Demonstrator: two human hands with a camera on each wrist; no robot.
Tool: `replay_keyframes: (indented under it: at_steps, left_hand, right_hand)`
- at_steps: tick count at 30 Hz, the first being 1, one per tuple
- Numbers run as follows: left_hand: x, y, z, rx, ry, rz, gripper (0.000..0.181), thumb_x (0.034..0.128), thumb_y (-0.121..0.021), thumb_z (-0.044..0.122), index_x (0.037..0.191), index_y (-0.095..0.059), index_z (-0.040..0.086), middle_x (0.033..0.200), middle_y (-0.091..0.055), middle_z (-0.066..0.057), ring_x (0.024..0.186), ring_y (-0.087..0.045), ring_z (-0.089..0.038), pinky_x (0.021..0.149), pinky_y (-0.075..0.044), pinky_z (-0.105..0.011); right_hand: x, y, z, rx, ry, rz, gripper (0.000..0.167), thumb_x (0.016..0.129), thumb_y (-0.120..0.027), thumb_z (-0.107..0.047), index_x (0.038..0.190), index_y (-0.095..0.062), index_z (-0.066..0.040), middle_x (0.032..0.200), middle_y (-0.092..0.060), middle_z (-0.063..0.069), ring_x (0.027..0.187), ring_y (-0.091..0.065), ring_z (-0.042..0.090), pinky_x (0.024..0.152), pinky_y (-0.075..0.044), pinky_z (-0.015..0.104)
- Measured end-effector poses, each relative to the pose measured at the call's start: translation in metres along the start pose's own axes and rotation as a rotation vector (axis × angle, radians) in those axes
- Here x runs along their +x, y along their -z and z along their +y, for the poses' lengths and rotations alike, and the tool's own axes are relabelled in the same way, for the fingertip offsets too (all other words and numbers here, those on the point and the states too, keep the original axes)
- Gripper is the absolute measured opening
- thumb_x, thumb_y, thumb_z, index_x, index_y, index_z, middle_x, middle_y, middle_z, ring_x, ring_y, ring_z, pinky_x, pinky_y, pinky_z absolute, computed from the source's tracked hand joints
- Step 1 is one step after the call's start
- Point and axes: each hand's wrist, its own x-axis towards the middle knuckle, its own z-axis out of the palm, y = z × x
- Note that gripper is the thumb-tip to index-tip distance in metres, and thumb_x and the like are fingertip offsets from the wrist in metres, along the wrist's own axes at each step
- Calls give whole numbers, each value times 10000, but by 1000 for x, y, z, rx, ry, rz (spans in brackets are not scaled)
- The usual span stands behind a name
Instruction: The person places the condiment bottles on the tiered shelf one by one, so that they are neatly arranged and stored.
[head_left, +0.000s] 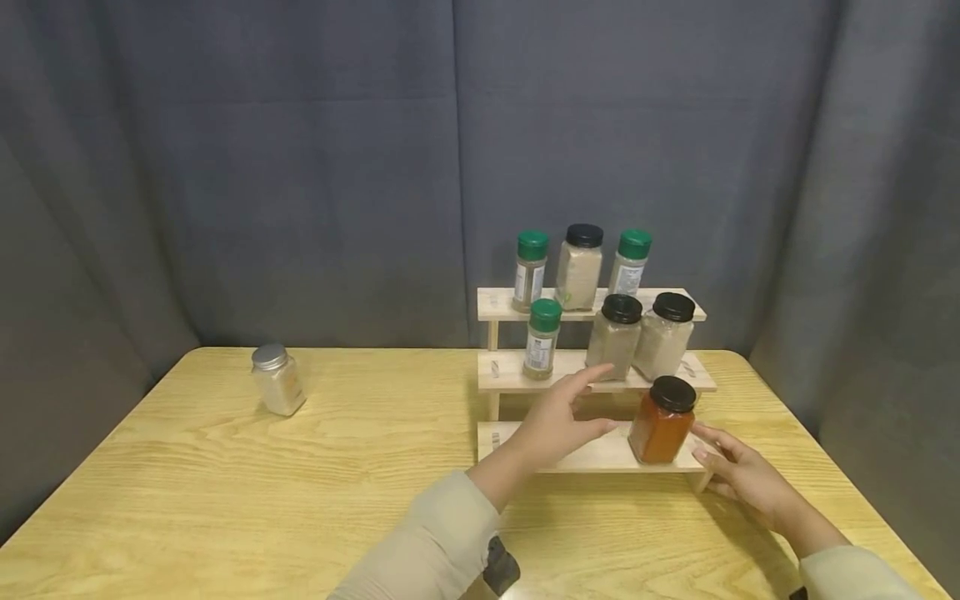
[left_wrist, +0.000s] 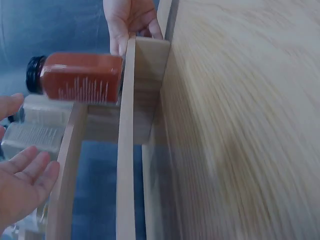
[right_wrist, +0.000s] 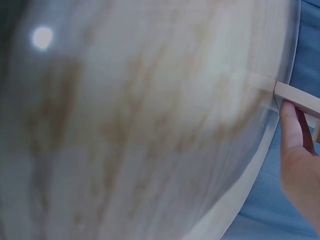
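A three-step wooden spice rack (head_left: 592, 450) stands on the table. On its lowest step, near the right end, is a square jar of red-orange spice (head_left: 660, 433) with a black lid. My left hand (head_left: 551, 423) hovers in front of the rack, left of that jar, thumb and fingers spread with nothing between them. At the right end of the lowest step, my right hand (head_left: 750, 479) grips the rack, thumb and fingers about its end board. Behind my left fingers, the middle step bears two black-lidded jars (head_left: 663, 342) and a green-capped shaker (head_left: 542, 342).
The top step carries a black-lidded jar (head_left: 580, 271) between two green-capped shakers (head_left: 530, 275). Far off at the table's left stands a silver-lidded jar (head_left: 280, 383). Grey curtains (head_left: 300, 167) hang behind and at both sides of the wooden table (head_left: 247, 500).
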Motion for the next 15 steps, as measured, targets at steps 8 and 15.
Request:
replay_keyframes:
  at_steps: [8,15]
  left_hand:
    - [-30,40,14,-1,38,38,550,776,-635,67,1275,-404,94,1280,-405,-84,1115,-422,-263,890,-379,-376]
    - [-55,62,16,-42,140,59,533,787,-606,33,1276,-398,72,1262,-409,-140,1121,-407,-301,911,-338,-441]
  right_hand:
    - [1,-3,-2,4,-3,4,563,908,-441,-250,1360,-182,-36,1352,19,325,1156,-233,424,852,-394,445]
    - [2,0,0,-10,7,-10,570,911,-435,-243,1354,-162,-9,1353,3,321,1157,-239,427,850,-388,466]
